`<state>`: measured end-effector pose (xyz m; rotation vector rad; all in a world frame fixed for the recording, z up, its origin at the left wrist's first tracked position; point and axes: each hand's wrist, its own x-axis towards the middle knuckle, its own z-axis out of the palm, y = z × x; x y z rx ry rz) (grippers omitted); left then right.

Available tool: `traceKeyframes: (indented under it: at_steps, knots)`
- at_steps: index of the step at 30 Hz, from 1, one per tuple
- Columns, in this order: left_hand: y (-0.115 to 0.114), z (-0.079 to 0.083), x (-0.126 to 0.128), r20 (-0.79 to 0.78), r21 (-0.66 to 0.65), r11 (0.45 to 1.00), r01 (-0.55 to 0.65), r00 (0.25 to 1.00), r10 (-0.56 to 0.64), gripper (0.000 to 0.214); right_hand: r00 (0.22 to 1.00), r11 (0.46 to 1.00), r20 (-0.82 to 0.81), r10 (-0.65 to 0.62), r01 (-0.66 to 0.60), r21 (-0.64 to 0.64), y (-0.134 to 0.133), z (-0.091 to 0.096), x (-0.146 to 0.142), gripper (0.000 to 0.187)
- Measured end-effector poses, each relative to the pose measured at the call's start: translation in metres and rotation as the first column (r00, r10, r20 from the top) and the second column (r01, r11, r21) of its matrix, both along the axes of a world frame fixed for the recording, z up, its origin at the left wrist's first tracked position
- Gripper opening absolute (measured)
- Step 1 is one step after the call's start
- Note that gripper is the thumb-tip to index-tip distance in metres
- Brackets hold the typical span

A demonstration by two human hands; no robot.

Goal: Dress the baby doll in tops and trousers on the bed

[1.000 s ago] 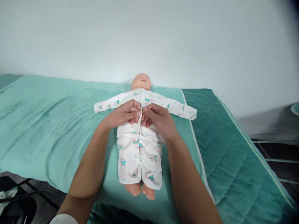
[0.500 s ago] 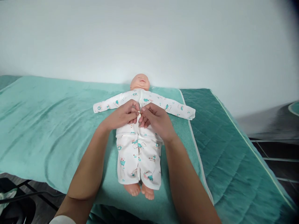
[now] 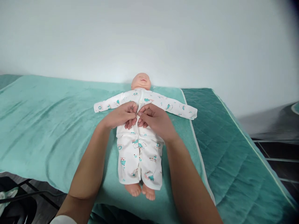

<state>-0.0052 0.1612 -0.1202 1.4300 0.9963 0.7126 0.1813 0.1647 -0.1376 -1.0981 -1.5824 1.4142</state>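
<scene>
A baby doll (image 3: 140,81) lies on its back on a light green towel (image 3: 46,124), head toward the wall, bare feet toward me. It wears a white shirt (image 3: 163,104) with teal prints, sleeves spread sideways, and matching trousers (image 3: 139,160). My left hand (image 3: 120,115) and my right hand (image 3: 156,119) meet over the doll's chest. Each pinches one edge of the shirt's front opening, fingertips pressed together at the middle seam. The chest part of the shirt is hidden under my fingers.
A darker green quilted cover (image 3: 233,155) lies to the right of the towel, with a white wall (image 3: 149,37) right behind. Dark floor (image 3: 275,149) shows at the right. At lower left sits a dark object with a cable (image 3: 18,199).
Both hands have stayed at the shirt's front seam, shifting slightly lower along it; the fingertips now press closer together. The doll has not moved.
</scene>
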Motion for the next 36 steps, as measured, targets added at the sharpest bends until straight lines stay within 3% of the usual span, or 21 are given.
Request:
traceKeyframes:
  at_steps: [16,24,30,36]
  knots:
    - [-0.006,0.006,-0.006,-0.091,0.051,0.993,-0.107,0.99,0.111,0.021,1.0,1.0,0.025,-0.007,0.007,-0.017,-0.001,0.003,-0.001,0.006]
    - [-0.007,0.004,-0.005,-0.085,0.07,0.994,-0.082,0.993,0.088,0.02,0.997,1.0,0.078,0.007,-0.009,0.029,-0.002,0.003,-0.001,0.008]
    - [-0.008,0.007,-0.008,-0.259,0.074,0.993,-0.087,0.96,0.103,0.013,0.997,1.0,0.071,-0.027,0.028,-0.009,-0.002,0.004,-0.001,0.009]
    - [-0.01,0.011,-0.009,-0.293,0.069,0.995,-0.072,0.952,0.089,0.022,0.972,0.998,0.227,-0.06,0.062,-0.003,-0.007,0.009,0.0,0.006]
